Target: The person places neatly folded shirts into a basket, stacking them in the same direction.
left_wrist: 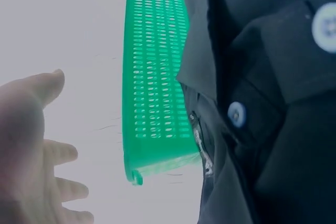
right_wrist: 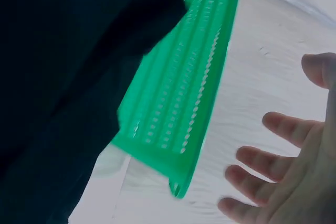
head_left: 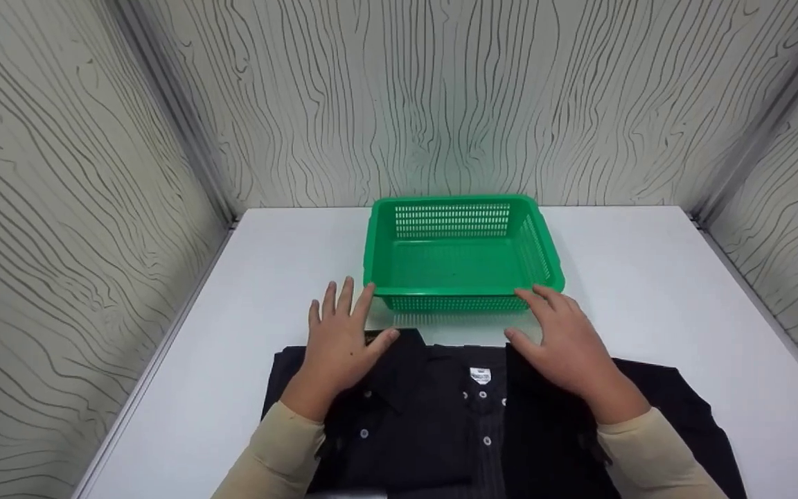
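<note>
"While both your hands hang over that spread, tell us: have you got hold of anything?"

"Not a thing! My left hand (head_left: 341,346) is fanned wide, my right hand (head_left: 569,346) loose with the thumb out; neither is gripping. From the head view my fingertips overlap the near rim of the green basket (head_left: 458,292), but the wrist views show space between, so I call it apart."

"And the clothing?"

"Dark clothing (head_left: 433,443), right below my hands and forearms, lying on the white table (head_left: 184,388) on my side of the basket. A collar (head_left: 406,353) sits near my left hand, a white label (head_left: 480,375) shows between my hands, and the cloth flares out on the right. How many garments? Can't tell!"

"So which step is this?"

"Setting up, I'd judge: cloth laid out, hands free. Next, I reckon, both hands must come down and pinch opposite edges evenly, to tidy that flared side or lift the lot basketward, without letting the folds slip."
</note>
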`<state>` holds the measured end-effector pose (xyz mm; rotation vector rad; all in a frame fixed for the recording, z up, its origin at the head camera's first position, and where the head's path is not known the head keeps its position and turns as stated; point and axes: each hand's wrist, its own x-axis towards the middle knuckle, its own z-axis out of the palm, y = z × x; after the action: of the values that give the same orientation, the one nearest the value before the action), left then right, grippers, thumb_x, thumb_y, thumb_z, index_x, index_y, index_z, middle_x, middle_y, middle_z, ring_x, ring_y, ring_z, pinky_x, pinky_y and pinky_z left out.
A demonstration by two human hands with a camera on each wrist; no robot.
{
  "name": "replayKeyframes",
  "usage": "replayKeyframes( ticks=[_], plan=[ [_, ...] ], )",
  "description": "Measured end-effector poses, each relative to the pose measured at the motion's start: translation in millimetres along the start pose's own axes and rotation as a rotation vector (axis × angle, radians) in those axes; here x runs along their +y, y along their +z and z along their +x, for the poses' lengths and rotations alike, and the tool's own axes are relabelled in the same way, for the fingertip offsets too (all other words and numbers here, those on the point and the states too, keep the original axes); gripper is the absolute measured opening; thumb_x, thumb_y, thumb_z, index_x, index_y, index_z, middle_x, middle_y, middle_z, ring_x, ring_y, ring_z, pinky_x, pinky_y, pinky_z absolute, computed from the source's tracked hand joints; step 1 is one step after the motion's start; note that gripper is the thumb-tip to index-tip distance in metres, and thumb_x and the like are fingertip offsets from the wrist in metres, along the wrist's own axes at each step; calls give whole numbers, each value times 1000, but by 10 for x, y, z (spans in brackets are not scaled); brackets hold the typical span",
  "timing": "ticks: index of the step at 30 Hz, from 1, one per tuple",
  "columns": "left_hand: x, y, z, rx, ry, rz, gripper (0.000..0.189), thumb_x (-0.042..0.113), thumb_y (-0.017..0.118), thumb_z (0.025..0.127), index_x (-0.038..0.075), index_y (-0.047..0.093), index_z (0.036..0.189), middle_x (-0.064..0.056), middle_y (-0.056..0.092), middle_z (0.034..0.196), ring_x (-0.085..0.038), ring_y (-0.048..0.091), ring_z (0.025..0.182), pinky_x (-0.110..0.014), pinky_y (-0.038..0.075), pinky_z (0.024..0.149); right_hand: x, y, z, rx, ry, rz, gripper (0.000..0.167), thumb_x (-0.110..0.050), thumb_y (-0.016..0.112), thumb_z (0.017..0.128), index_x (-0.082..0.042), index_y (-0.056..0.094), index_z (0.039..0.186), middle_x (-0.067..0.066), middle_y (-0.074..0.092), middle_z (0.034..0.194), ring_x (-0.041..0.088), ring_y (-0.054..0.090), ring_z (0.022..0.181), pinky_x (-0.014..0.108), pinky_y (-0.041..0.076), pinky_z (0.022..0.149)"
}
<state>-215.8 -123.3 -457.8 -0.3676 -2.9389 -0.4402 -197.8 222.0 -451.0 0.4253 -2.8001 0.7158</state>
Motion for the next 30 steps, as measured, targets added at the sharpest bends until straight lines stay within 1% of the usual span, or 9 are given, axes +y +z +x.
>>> replayKeyframes(
  ticks=[4,10,12,14,16,19,22,25,30],
  plan=[
    [-106,-61,-155,-4,-47,-30,88,73,48,94,17,31,161,-19,21,165,-42,12,151,-65,16,115,-185,49,-75,-114,55,162,66,-40,64,99,-7,45,152,19,46,149,39,47,133,60,40,104],
    [-235,-114,-335,-50,-118,-51,89,70,49,95,10,35,158,-29,25,160,-48,20,148,-69,24,111,-395,110,-166,-276,135,419,66,-39,65,99,-7,43,152,16,56,139,29,63,116,51,50,95],
    [-274,-115,-375,-79,-139,-55,89,69,50,95,8,35,158,-32,25,159,-50,21,147,-69,25,110,-444,150,-186,-324,153,443,67,-40,65,99,-6,42,152,15,60,135,26,65,112,50,51,94],
    [-316,-118,-398,-103,-158,-64,88,67,51,96,6,35,157,-34,26,158,-51,23,145,-69,26,109,-480,198,-198,-346,151,439,69,-41,66,98,-5,42,152,13,63,130,23,66,108,49,51,92],
    [-364,-127,-414,-130,-178,-65,87,66,51,96,5,36,157,-35,28,156,-52,25,144,-68,29,108,-510,241,-207,-356,146,429,70,-40,66,97,-6,41,152,8,67,121,19,66,103,48,51,90],
    [-453,-153,-448,-175,-221,-63,85,63,51,98,2,37,155,-35,32,154,-52,30,142,-67,33,106,-531,299,-219,-388,131,443,73,-39,66,98,-5,36,154,1,70,105,15,66,89,43,52,82],
    [-551,-180,-500,-218,-271,-60,84,63,49,98,1,38,154,-35,37,151,-52,35,138,-67,37,103,-536,352,-251,-441,144,505,74,-37,66,98,1,33,153,-1,69,94,17,66,77,39,53,68],
    [-641,-183,-550,-239,-313,-70,85,63,50,99,0,37,154,-34,43,147,-52,43,132,-66,41,99,-534,416,-283,-479,166,547,71,-37,67,98,6,38,147,2,67,89,22,66,69,38,53,56],
    [-776,-161,-604,-246,-360,-71,85,60,52,98,-2,35,154,-35,50,138,-52,52,121,-64,46,93,-520,525,-303,-546,183,560,67,-40,66,98,7,45,141,4,67,87,25,65,64,38,53,53]
  ],
)
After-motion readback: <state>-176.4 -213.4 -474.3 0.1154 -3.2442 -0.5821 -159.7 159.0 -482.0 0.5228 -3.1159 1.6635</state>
